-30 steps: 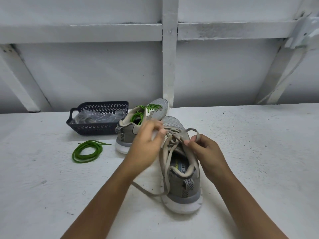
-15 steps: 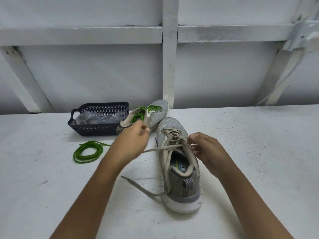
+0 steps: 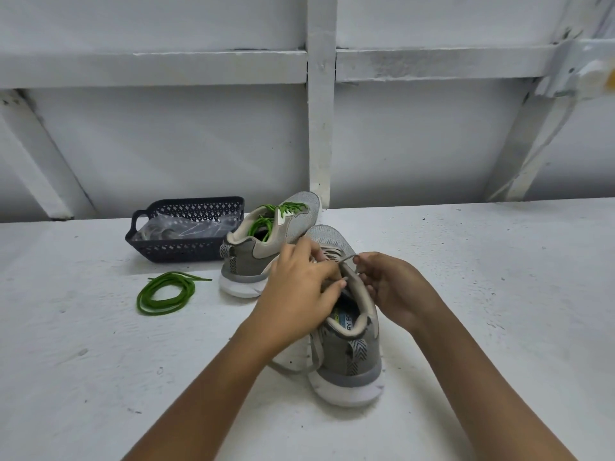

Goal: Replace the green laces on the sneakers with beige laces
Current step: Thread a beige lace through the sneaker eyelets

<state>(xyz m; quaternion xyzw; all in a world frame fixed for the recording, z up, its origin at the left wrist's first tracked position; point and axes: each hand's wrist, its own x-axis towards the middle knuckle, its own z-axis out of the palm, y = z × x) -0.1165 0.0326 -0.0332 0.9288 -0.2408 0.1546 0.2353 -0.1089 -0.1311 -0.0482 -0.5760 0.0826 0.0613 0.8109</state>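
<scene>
The near grey sneaker (image 3: 349, 354) stands heel toward me with a beige lace (image 3: 332, 252) threaded through its eyelets. My left hand (image 3: 299, 287) is over its tongue, fingers curled on the lace. My right hand (image 3: 392, 287) pinches the lace's other strand at the shoe's right side. A loose end of the beige lace (image 3: 289, 369) trails on the table left of the heel. Behind it, the second grey sneaker (image 3: 266, 241) carries green laces (image 3: 283, 211). A removed green lace (image 3: 166, 292) lies coiled on the table at left.
A dark plastic basket (image 3: 186, 251) with clear plastic wrapping inside sits at the back left, touching the far sneaker's heel area. The white table (image 3: 499, 294) ends at a white panelled wall (image 3: 319, 128) behind.
My left hand, which had pulled the lace out to the left, has come back over the near sneaker's tongue. My right hand stays at the shoe's right side.
</scene>
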